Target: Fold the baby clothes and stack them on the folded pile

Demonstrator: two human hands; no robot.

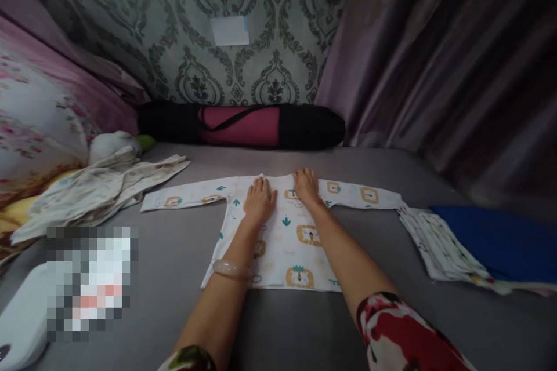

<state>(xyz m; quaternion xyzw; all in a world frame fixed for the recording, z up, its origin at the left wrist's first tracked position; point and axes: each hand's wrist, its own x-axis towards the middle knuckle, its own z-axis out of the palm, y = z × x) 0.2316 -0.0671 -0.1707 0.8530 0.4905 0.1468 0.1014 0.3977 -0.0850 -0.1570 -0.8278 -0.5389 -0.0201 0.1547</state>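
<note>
A small white long-sleeved shirt [285, 252] with lion faces and green leaf prints lies spread out flat on the grey bed surface, its sleeves stretched to either side. My left hand [260, 200] rests palm down on its upper left chest, just below the neckline, fingers extended. On the right side of the neckline, my right hand [307, 186] presses on the cloth with its fingers slightly bent. Neither hand visibly grips the fabric. A pale bangle [231, 268] circles my left wrist.
Folded printed clothes [439, 240] and a blue cloth [500, 240] lie at the right, touching the sleeve's end. Crumpled printed garments [108, 188] are at the left, near a white object [26, 313] and a blurred patch. A black and pink long bag [241, 124] lies against the wall.
</note>
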